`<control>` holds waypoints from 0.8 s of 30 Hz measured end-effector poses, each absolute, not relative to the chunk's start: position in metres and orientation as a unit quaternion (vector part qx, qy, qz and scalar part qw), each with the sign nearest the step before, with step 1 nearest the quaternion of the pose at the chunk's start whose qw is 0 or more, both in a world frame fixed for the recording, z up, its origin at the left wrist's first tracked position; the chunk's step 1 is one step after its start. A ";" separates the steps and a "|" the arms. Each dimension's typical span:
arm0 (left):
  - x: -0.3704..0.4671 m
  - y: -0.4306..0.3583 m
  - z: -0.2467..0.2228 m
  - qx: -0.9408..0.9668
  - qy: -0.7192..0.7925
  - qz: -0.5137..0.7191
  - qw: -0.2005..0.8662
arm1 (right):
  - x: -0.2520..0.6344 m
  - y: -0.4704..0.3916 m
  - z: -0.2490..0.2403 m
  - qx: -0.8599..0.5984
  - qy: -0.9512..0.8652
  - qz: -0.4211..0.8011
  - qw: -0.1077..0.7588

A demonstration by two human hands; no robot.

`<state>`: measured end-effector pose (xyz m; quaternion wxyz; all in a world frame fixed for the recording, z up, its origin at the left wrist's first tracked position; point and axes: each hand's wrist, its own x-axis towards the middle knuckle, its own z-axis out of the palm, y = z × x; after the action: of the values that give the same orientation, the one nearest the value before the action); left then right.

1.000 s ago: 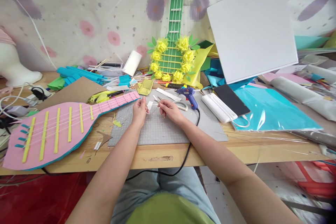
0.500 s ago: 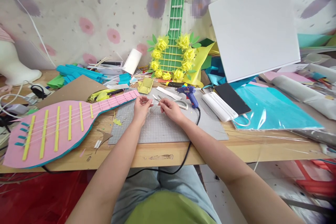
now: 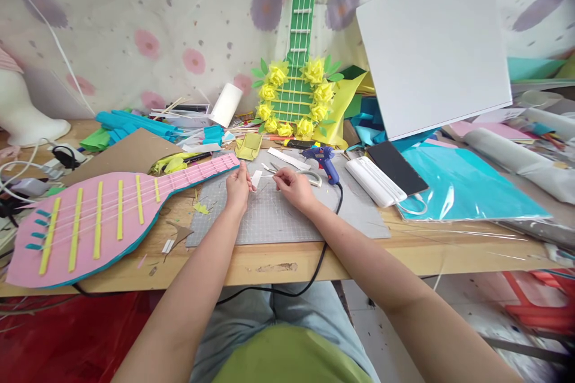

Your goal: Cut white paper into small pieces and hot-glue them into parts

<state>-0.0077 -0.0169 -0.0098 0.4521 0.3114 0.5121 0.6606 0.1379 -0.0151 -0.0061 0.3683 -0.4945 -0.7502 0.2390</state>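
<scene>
Above the grey cutting mat (image 3: 287,224), my left hand (image 3: 239,187) pinches a small white paper piece (image 3: 256,179), its flat face showing. A short gap away, my right hand (image 3: 293,185) is closed on a thin white stick (image 3: 268,176) that points left at the paper. Whether the stick's tip touches the paper, I cannot tell. Just behind my right hand lie scissors (image 3: 313,179), partly covered by it. A blue glue gun (image 3: 324,161) rests on the mat at the right, and a white paper strip (image 3: 287,159) lies farther back.
To the left lies a pink paper lute (image 3: 85,221) with yellow strips. Against the wall stands a green one (image 3: 294,93) with yellow flowers. A white power strip (image 3: 376,182), a dark phone-like slab (image 3: 398,169) and blue sheets (image 3: 467,182) lie right. The glue gun's cord (image 3: 330,233) crosses the table edge.
My left hand has shifted slightly left and turned, so the white paper piece now shows its broad face. A gap has widened between my hands; my right hand has barely moved.
</scene>
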 end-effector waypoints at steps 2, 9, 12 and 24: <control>-0.006 -0.018 -0.010 0.328 0.491 0.658 0.468 | 0.138 -0.015 -0.006 -0.494 -0.750 0.244 0.367; -0.003 -0.019 -0.008 0.320 0.457 0.676 0.482 | 0.137 -0.017 -0.006 -0.493 -0.755 0.238 0.360; -0.005 -0.018 -0.006 0.286 0.484 0.684 0.464 | 0.137 -0.017 -0.005 -0.495 -0.759 0.229 0.356; -0.012 -0.025 0.005 0.304 0.495 0.602 0.548 | 0.136 -0.016 -0.007 -0.499 -0.754 0.233 0.359</control>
<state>-0.0123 -0.0246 0.0050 0.5482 0.3039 0.4946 0.6021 0.1361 -0.0161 -0.0068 0.3588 -0.4992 -0.7535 0.2330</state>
